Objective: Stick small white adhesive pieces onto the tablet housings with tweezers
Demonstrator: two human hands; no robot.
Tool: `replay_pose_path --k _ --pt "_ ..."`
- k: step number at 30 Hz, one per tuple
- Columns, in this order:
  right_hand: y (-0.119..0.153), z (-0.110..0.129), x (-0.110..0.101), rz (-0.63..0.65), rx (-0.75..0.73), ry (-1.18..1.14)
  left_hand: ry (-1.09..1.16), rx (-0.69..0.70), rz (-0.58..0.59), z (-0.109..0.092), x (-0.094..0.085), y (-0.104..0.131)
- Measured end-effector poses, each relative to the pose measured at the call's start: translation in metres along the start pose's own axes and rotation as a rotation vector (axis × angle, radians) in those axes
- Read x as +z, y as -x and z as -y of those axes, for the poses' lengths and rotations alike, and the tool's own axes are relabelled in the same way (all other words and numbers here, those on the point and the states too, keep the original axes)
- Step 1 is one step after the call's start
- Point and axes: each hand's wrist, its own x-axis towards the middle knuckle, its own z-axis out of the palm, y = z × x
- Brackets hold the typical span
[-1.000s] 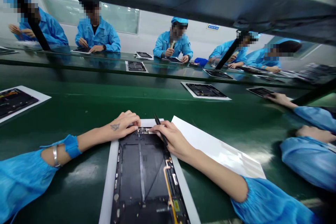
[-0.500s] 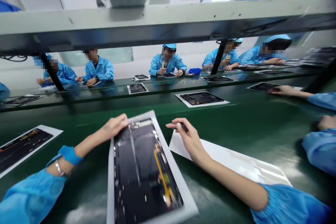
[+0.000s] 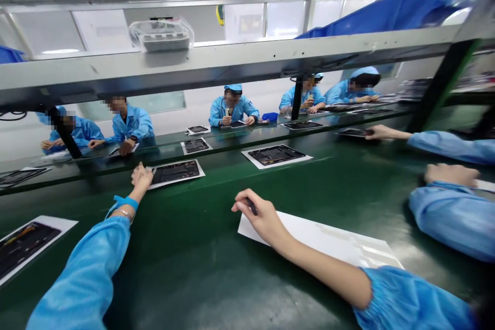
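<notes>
My left hand [image 3: 142, 176] reaches far forward and grips the left edge of a dark device panel on a white sheet [image 3: 176, 171], which lies by the raised strip of the green bench [image 3: 185, 258]. Fingers curled, my right hand [image 3: 257, 211] holds a small dark tool [image 3: 251, 206] above the bench. Beneath and beside the right forearm lies a white sheet with pale strips [image 3: 328, 240]. Another panel on a white sheet [image 3: 276, 155] rests farther forward, between and beyond the hands.
At the left edge lies one more panel [image 3: 29, 242]. A metal shelf beam [image 3: 232, 64] with dark posts crosses ahead. Co-workers in blue sit opposite. On the right, a co-worker's hand [image 3: 381, 132] touches a panel, and another hand [image 3: 450, 174] rests nearer.
The panel in my left hand has moved from close in front of me to the far side of the bench. My right hand still holds the tool. The view has shifted.
</notes>
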Motion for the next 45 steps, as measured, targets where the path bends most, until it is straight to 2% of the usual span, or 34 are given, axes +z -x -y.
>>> replay_pose_path --k 2,5,7,9,13,16,21,25,28,31,36,39,42,45 --pt "0.007 0.003 0.004 0.054 -0.034 0.042 -0.03 0.099 0.034 -0.005 0.014 0.017" --pt "0.007 0.002 0.009 0.165 -0.043 0.216 -0.03 0.342 0.197 -0.011 0.041 0.06" --pt "-0.01 -0.006 0.007 0.248 -0.001 0.447 -0.022 0.468 0.296 -0.013 0.058 0.087" --pt "-0.044 -0.023 -0.003 0.271 0.075 0.697 -0.019 0.526 0.342 -0.013 0.069 0.105" --pt "-0.127 -0.068 -0.035 0.168 0.23 0.953 -0.02 0.551 0.348 -0.014 0.074 0.11" --pt "-0.166 -0.098 -0.05 0.122 0.347 1.103 -0.021 0.567 0.338 -0.016 0.072 0.108" --pt "-0.18 -0.129 -0.041 0.12 0.436 1.224 -0.02 0.597 0.307 -0.017 0.073 0.113" --pt "-0.182 -0.134 -0.032 0.15 0.399 1.226 -0.024 0.626 0.269 -0.015 0.077 0.113" --pt "-0.18 -0.125 -0.03 0.187 0.335 1.184 -0.04 0.65 0.244 -0.015 0.077 0.112" --pt "-0.169 -0.105 -0.024 0.245 0.231 1.107 -0.058 0.708 0.21 -0.024 0.067 0.115" --pt "-0.121 -0.049 0.003 0.399 -0.041 0.893 -0.246 0.986 0.011 -0.071 0.035 0.125" --pt "-0.082 -0.007 0.012 0.483 -0.177 0.748 -0.374 1.043 0.089 -0.097 0.011 0.136" --pt "-0.048 0.032 -0.003 0.437 -0.272 0.437 -0.394 1.111 0.191 -0.108 -0.023 0.164" --pt "-0.02 0.059 -0.04 0.256 -0.133 0.113 -0.365 1.181 0.273 -0.107 -0.062 0.21"
